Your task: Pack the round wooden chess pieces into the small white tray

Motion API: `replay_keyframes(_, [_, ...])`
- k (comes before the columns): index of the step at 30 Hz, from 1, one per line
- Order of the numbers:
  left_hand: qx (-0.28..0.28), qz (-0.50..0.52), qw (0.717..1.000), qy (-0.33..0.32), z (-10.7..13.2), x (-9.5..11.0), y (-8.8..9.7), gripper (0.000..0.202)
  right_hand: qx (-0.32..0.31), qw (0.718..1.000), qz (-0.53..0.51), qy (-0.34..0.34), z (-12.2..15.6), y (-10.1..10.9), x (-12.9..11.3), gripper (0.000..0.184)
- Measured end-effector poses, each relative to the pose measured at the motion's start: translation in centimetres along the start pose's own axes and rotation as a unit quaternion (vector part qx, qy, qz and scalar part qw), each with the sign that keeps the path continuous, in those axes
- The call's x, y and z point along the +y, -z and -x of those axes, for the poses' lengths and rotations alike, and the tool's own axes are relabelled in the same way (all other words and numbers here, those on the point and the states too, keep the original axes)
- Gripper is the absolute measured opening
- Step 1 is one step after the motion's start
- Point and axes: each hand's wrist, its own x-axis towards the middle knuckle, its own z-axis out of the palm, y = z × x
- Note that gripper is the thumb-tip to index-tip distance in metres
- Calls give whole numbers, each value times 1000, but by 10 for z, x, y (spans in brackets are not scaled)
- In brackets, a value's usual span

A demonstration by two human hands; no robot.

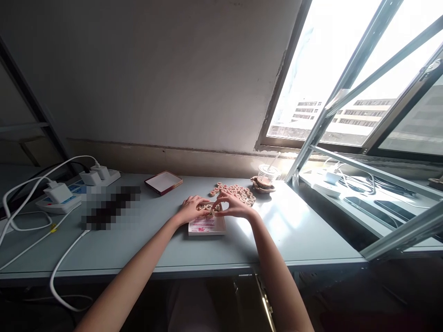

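Note:
Near the middle of the desk sits a shallow open box point(217, 229) with a white rim and red print inside. Several round wooden Chinese chess pieces point(208, 207) with dark characters lie in its far part. My left hand point(190, 210) rests over the box's left side, fingers stretched and thumb apart, touching the pieces' area. From the right, my right hand point(235, 205) reaches over the box, thumb and fingers curved around a chess piece at its far right. The fingers partly hide the pieces. Beyond my right hand, a loose pile of chess pieces point(238, 190) is spread on the desk.
A box lid point(164, 182) lies at the back left. Behind the pile, a plastic cup point(268, 174) with a straw stands on a brown holder point(262, 186). Power strips point(58, 203) with white cables occupy the left. A metal frame point(308, 143) rises at the right.

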Motion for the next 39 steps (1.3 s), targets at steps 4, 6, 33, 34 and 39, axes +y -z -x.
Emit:
replay_keyframes(4, [-1,2,1000,-3,-1,-2,-1,46,-26,997,65,-19,-1,-8,2,24])
replay_keyframes(6, [1,2,1000,-1,-2,-2,-2,46,-31,996,84,-27,-1,-11,5,24])
replay_keyframes(33, [2,9,1000,7,1,-1,1,45,122,940,173,-266,19,13,30,15])
replay_keyframes(34, [1,10,1000,8,1,0,1,46,103,946,156,-265,23,16,34,16])
replay_keyframes(39, [9,10,1000,6,1,-1,0,44,59,959,100,-259,33,25,47,19])
